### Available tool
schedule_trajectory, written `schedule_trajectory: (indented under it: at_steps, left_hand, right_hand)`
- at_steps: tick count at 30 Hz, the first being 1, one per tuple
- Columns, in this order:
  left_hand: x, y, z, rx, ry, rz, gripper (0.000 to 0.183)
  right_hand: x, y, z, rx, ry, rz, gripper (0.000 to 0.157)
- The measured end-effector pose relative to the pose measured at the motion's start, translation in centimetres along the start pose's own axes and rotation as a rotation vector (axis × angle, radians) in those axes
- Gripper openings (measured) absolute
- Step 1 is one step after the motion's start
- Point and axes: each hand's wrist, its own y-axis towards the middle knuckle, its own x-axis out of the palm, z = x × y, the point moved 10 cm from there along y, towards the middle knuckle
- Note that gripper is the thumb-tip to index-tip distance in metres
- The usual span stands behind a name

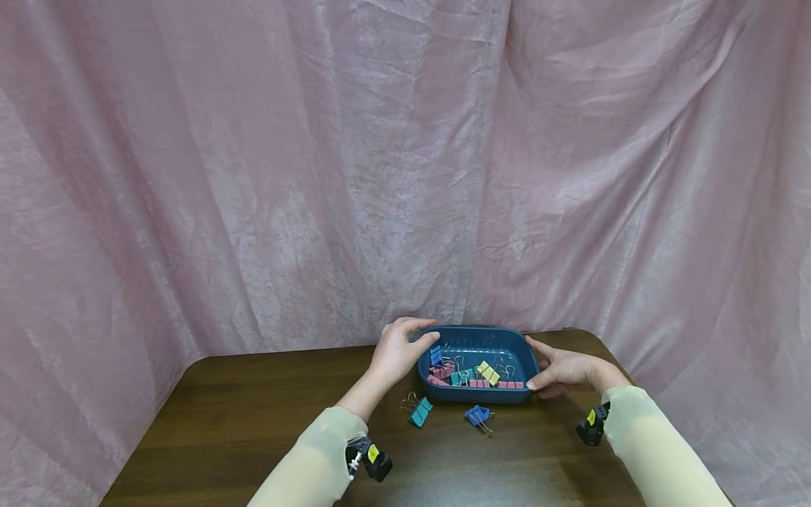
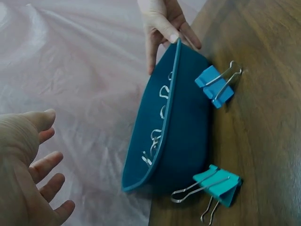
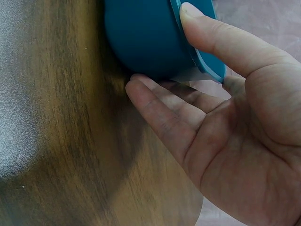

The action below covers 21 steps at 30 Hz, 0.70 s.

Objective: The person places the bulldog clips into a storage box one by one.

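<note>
A dark blue plastic basket stands at the table's far side, with pink, teal, yellow and blue binder clips inside, the yellow clip among them. My right hand holds its right end; in the right wrist view the thumb presses the rim while the fingers lie low by the wall. At the left end my left hand hovers with fingers spread, apart from the basket in the left wrist view. Before the basket lie a teal binder clip and a blue binder clip.
The brown wooden table has rounded far corners. A pink curtain hangs right behind its far edge, close to the back of the basket. Both forearms, in pale sleeves with wrist cameras, reach in from the near side.
</note>
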Motion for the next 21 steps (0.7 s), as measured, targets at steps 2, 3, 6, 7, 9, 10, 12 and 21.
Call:
schedule_trajectory:
  at_steps: [2, 3, 6, 7, 9, 10, 12, 21]
  left_hand:
    - [-0.7, -0.1, -0.2, 0.006, -0.011, 0.011, 0.036]
    - [-1.0, -0.1, -0.3, 0.008, -0.016, 0.017, 0.035]
    - [-1.8, -0.3, -0.7, 0.017, -0.028, 0.032, 0.036]
    - [-2.1, -0.3, -0.8, 0.020, -0.029, 0.037, 0.035]
    - [-2.5, -0.4, -1.3, 0.018, -0.032, 0.045, 0.035]
    - [-2.7, -0.5, -1.5, 0.021, -0.033, 0.050, 0.035]
    - [-3.1, -0.7, -2.0, 0.015, -0.037, 0.056, 0.035]
    - [-4.9, -1.5, -3.7, 0.014, -0.049, 0.095, 0.034]
  right_hand:
    - [0.0, 0.0, 0.0, -0.003, 0.002, -0.002, 0.119]
    - [0.0, 0.1, -0.1, -0.004, 0.001, -0.001, 0.120]
    - [0.0, 0.1, -0.1, -0.006, -0.002, -0.001, 0.120]
    - [0.0, 0.1, -0.1, -0.007, -0.004, -0.003, 0.120]
    - [0.0, 0.1, -0.1, -0.007, -0.005, -0.003, 0.120]
    - [0.0, 0.1, -0.1, -0.007, -0.004, -0.004, 0.120]
    - [0.0, 0.1, 0.0, -0.008, -0.006, -0.006, 0.120]
    - [-0.1, 0.3, 0.0, -0.005, -0.001, -0.008, 0.119]
